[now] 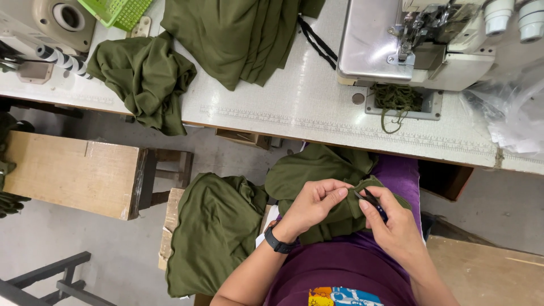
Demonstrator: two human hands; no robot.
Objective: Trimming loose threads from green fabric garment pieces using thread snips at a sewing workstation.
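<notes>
My left hand (pixel 315 203), with a black wristband, pinches the edge of an olive green fabric piece (pixel 317 170) that lies on my lap. My right hand (pixel 391 224) holds the same fabric edge together with a small dark tool (pixel 371 198), thin and black, whose kind I cannot tell. The two hands meet over my purple garment, below the table edge. A grey sewing machine (pixel 385 42) stands on the white table (pixel 294 107) above my hands, with green thread scraps (pixel 396 99) in its opening.
More olive fabric lies on the table at top centre (pixel 238 34) and hangs off its left edge (pixel 147 79). Another green piece (pixel 215 232) drapes over a stool at my left. A wooden bench (pixel 68 170), a green basket (pixel 116 11) and clear plastic (pixel 515 113) are around.
</notes>
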